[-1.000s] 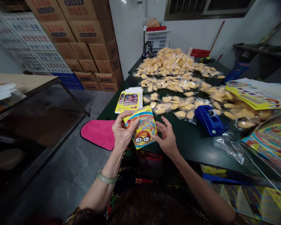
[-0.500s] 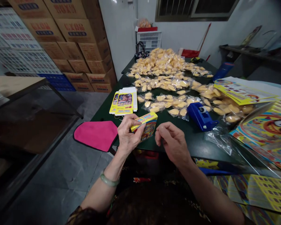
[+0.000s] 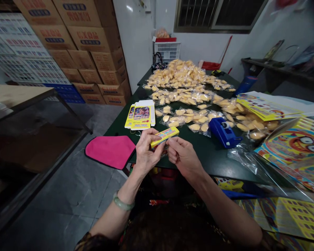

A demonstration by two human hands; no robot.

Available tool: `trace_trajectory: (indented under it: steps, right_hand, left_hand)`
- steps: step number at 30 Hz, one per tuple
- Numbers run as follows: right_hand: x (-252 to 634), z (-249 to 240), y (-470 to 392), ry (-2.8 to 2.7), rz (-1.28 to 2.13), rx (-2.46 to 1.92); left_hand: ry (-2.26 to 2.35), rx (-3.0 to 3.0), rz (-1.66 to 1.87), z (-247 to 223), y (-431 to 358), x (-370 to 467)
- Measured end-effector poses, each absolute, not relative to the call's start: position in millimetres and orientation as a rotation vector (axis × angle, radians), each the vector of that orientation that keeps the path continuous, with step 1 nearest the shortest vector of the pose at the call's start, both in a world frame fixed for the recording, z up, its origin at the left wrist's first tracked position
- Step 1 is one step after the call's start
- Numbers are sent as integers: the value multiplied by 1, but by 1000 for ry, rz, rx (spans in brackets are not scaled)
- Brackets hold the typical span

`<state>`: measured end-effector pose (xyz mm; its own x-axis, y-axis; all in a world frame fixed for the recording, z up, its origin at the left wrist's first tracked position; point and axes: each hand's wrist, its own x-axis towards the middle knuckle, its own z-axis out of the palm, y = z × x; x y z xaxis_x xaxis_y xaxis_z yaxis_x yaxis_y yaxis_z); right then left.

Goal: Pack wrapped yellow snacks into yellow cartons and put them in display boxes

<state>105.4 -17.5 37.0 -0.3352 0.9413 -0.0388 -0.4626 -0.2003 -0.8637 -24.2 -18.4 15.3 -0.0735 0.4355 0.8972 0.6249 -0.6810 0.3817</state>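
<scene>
My left hand (image 3: 148, 150) grips a small yellow printed carton (image 3: 165, 136), thumb in front and fingers over the top. The carton's narrow yellow side faces up, and its lower face is mostly hidden by my hands. At the carton's right end is my right hand (image 3: 183, 153), its thumb and forefinger pinched together close against the edge. Whatever is between those fingertips is too small to make out. Beyond my hands lie flattened yellow cartons (image 3: 140, 115) on the dark green table (image 3: 196, 150). A blue tape dispenser (image 3: 224, 132) stands to the right of my right hand.
Many clear-wrapped yellow pieces (image 3: 183, 75) are heaped across the table's far half. Printed sheets (image 3: 298, 139) and clear plastic lie at the right. A pink cloth-like piece (image 3: 111, 150) overhangs the left edge. Stacked brown boxes (image 3: 94, 42) stand against the wall.
My right hand has moved left, from apart to meeting the carton's right end. The carton has tilted, so its narrow side faces up more. The view has shifted slightly.
</scene>
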Motion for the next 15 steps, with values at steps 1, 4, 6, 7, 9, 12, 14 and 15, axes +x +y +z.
trace_trajectory:
  steps: [1,4,6,7,9,12,14,15]
  right_hand:
    - [105,37,-17,-957,1732,-746]
    - [104,38,-15,-935,1731,-786]
    - [103,39,-14,-930,1724,-811]
    - [103,40,-14,-929,1720,-822]
    - [103,42,-14,-920,1713,-844]
    - [102,44,-14,-908,1723,-887]
    - [102,47,-14,-908,1734,-937]
    - [102,48,-14,-910,1738,-965]
  left_hand:
    - [-1161,-2037,-1859,15,-18,-25]
    - [-1140,-2063,-1860,14,-18,-26]
    - [-1133,-2079,-1842,14,-17,-26]
    - [-1127,-2086,-1836,14,-17,-27]
    - [-1110,-2101,-1829,14,-18,-27]
    - [-1077,-2110,-1820,16,-19,-27]
    - [-1062,-2114,-1802,17,-20,-28]
    - [-1058,-2118,-1790,17,-21,-28]
